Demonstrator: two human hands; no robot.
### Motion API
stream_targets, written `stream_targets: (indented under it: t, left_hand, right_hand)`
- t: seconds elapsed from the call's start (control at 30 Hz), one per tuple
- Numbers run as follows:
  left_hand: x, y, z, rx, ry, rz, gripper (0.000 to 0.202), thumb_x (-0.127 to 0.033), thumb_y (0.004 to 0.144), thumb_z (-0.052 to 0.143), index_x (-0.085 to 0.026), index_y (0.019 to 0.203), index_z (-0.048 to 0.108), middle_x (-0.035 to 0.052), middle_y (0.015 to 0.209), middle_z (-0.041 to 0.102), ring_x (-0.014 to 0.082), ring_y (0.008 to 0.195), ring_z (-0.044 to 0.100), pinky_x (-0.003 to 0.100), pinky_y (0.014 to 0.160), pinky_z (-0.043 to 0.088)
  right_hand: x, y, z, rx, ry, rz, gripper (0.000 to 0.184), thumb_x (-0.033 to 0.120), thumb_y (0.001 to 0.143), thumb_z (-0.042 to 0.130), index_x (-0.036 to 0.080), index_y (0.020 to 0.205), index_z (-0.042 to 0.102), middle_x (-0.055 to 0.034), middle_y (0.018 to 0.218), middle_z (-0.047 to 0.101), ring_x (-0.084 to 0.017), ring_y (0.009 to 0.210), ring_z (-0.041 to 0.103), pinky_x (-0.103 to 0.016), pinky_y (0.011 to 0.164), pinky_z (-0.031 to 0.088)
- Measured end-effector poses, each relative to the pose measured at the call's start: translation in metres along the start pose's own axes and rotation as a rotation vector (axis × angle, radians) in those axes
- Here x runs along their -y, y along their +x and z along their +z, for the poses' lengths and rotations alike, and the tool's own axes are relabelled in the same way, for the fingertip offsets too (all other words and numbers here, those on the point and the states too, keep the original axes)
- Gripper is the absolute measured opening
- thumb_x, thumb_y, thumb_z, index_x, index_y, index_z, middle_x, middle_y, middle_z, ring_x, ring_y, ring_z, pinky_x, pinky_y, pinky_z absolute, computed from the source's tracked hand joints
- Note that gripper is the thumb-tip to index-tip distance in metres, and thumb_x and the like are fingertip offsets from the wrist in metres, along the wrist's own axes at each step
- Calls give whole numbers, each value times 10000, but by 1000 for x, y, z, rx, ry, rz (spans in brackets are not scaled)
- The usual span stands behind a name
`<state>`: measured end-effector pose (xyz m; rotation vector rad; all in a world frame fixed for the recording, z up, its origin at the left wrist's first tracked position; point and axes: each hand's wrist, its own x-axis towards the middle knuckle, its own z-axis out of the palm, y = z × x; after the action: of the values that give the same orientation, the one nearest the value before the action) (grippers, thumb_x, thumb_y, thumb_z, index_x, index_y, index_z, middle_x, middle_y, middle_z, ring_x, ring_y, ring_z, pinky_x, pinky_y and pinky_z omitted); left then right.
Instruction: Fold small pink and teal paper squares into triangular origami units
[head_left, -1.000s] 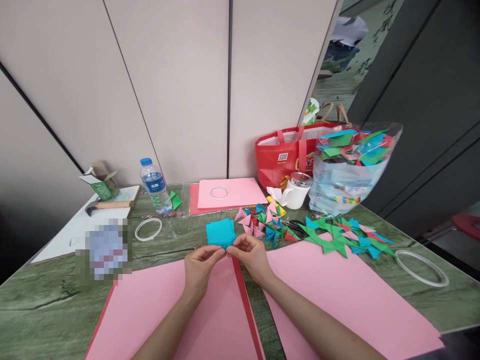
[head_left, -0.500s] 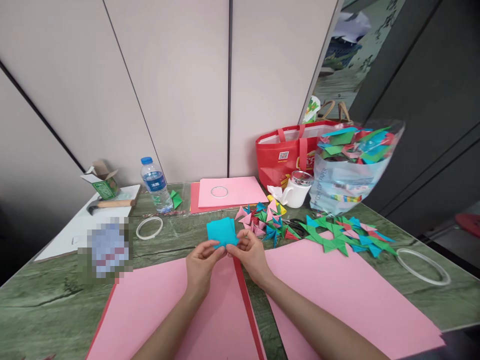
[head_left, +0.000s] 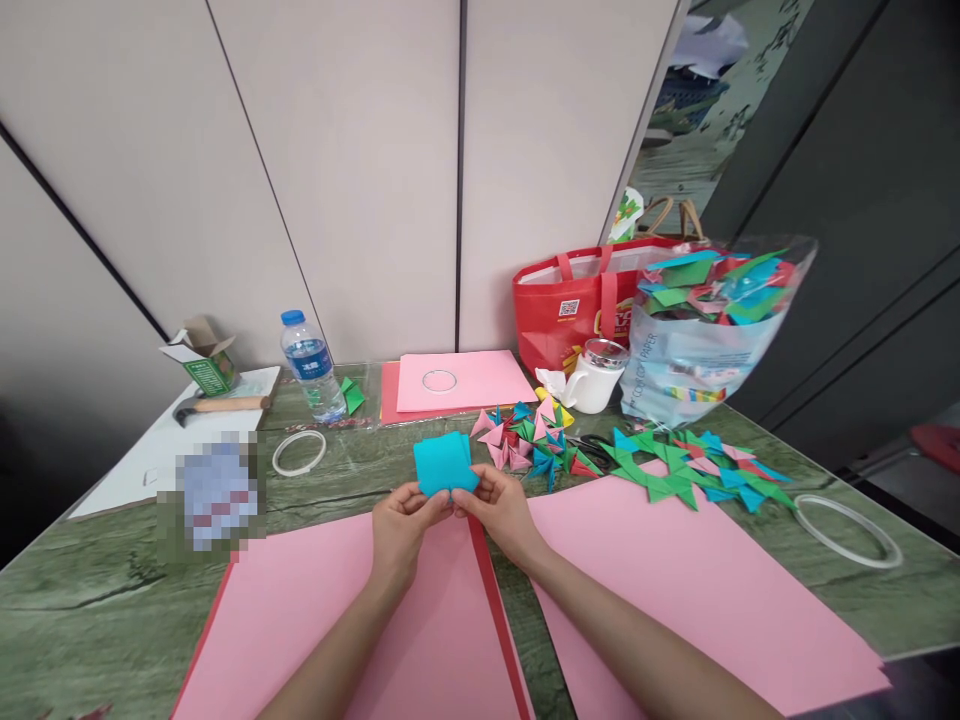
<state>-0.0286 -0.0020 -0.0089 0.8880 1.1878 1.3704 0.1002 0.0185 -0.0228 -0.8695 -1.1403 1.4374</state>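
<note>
A small piece of blue folded paper [head_left: 444,462] is held up between my two hands above the table. My left hand [head_left: 405,520] pinches its lower left edge between thumb and fingers. At the lower right edge, my right hand [head_left: 499,510] grips it the same way, the two thumbs nearly meeting. The fingers behind the paper are partly hidden. Beneath my left hand lies pink paper [head_left: 315,620] with a red edge; another stack of pink paper [head_left: 675,600] lies under my right forearm.
Folded paper pieces [head_left: 517,440] and a green star-shaped paper ring [head_left: 660,470] lie beyond my right hand. Behind stand a white mug [head_left: 596,380], a red bag [head_left: 547,320] and a plastic bag [head_left: 682,360] of folded paper. Leftward are a bottle [head_left: 309,370], tape roll [head_left: 299,454] and hammer [head_left: 225,404].
The fingers of both hands have shifted slightly around the lower edge of the blue paper, which stays in nearly the same place. Nothing else has visibly moved.
</note>
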Motion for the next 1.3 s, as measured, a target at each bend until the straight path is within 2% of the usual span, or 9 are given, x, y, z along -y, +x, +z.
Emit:
stream_targets:
  t: [0.17,0.33,0.43,0.73,0.93,1.03,1.2,1.3]
  left_hand:
    - [0,2,-1,12,-7,-13,239,-272,545,749,-135,714,651,28,661,709,190,618,665,336,693,543]
    - [-4,1,-1,108,13,-22,212,-276,569,734,-126,709,678,55,688,713,196,648,662,350,727,536]
    - [-6,0,-1,79,34,-37,192,-286,559,736,-118,626,674,58,624,702,204,607,659,368,720,539]
    - [-1,2,-3,52,8,-53,183,-272,532,755,-131,597,657,33,580,689,178,563,647,328,678,538]
    - [-2,2,-4,13,41,-55,204,-265,509,764,-138,580,622,9,539,660,166,541,632,305,627,536]
    - [-2,4,-6,34,51,-58,202,-272,523,755,-137,589,620,17,558,664,167,553,628,309,633,530]
    - [-3,8,-9,117,194,-3,157,-254,561,713,-130,627,644,26,601,671,161,568,611,257,571,494]
    - [-4,10,-11,131,288,1,143,-269,590,676,-133,600,633,4,527,635,144,493,578,231,491,455]
  right_hand:
    - [-1,0,0,-10,8,22,350,389,588,716,165,793,541,11,631,591,-133,565,574,-270,543,513]
    - [-7,2,-3,19,13,19,303,378,625,696,166,783,547,10,635,601,-126,559,577,-262,547,505]
    - [-9,3,-4,44,-2,14,300,376,621,698,169,778,548,10,644,604,-128,567,578,-267,565,505]
    - [-6,4,-5,109,-86,8,262,318,614,699,176,768,542,35,622,580,-116,541,568,-248,545,486]
    - [-8,8,-6,59,-91,57,350,328,559,728,170,774,502,57,492,560,-111,424,540,-225,424,457]
    - [-8,9,-7,48,-97,111,385,345,532,741,169,773,499,77,443,531,-112,372,520,-215,366,432]
    - [-7,9,-14,146,-80,133,323,323,539,746,146,729,555,16,637,616,-104,520,571,-215,470,474]
    - [-10,12,-17,88,-68,137,309,339,560,733,146,729,562,13,673,602,-111,571,573,-226,497,490]
